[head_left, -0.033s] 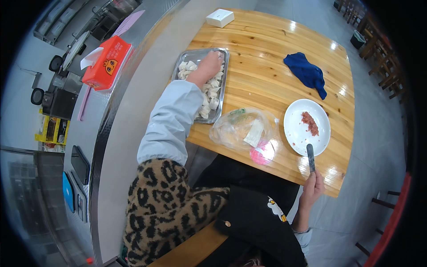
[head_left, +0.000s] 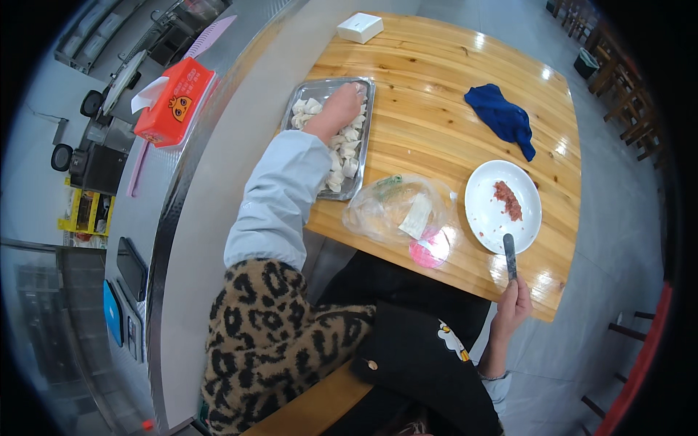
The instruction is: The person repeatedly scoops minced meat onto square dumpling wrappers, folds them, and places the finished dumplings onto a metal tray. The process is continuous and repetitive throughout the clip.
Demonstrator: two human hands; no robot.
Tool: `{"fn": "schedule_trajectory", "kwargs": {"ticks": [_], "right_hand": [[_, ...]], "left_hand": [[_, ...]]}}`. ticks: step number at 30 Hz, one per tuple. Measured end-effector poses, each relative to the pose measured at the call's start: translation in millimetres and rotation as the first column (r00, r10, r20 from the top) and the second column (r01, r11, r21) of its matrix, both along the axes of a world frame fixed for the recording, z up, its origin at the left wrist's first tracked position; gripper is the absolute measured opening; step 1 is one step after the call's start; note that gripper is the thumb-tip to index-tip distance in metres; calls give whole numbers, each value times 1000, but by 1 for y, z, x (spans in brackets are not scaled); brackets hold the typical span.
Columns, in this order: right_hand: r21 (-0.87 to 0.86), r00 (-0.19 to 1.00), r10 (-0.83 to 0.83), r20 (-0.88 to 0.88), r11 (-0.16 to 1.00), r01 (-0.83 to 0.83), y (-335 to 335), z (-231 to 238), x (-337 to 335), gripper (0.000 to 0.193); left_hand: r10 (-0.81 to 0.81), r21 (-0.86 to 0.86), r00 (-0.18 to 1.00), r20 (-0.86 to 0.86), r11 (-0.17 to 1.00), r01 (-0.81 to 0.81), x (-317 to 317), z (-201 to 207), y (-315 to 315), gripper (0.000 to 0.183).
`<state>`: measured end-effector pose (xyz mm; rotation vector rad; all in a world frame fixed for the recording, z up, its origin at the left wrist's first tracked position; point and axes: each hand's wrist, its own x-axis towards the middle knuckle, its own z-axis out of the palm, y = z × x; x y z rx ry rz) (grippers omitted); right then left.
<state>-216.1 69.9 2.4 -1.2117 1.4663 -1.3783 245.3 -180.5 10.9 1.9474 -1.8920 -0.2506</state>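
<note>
My left hand (head_left: 343, 109) reaches over the far end of a metal tray (head_left: 369, 116), its fingers curled together and pointing down. What they pinch, if anything, is hidden beneath the hand. Folded white wontons (head_left: 336, 179) lie in rows in the tray, partly covered by my wrist. Near the table's right front edge, my right hand (head_left: 513, 301) grips a flat metal spreader (head_left: 510, 254) with a rounded tip. That tip reaches over the near rim of a white bowl (head_left: 480, 185). Inside the bowl is a patch of pinkish minced meat (head_left: 507, 200).
Between tray and bowl, a clear plastic bag (head_left: 371, 214) holds pale wrapper sheets (head_left: 416, 216). A blue cloth (head_left: 502, 120) lies beyond the bowl, and a white box (head_left: 360, 27) sits at the far edge. On the left counter stand a red tissue box (head_left: 174, 102) and phones (head_left: 131, 267).
</note>
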Motion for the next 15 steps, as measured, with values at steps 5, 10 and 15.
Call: {"fn": "schedule_trajectory", "kwargs": {"ticks": [5,10,15], "right_hand": [[13,999,-8,40,1000,7,-4,-10,-3,24],[-41,975,-17,223,999,27,-8,-15,-1,23],[-25,997,5,75,1000,-3,-22,-10,0,25]], "left_hand": [[8,-119,987,-160,993,-27,-28,33,38,34],[-386,-181,887,-254,920,349,-107,40,147,29],[-351,-185,920,-177,930,319,-159,12,201,26]]}}
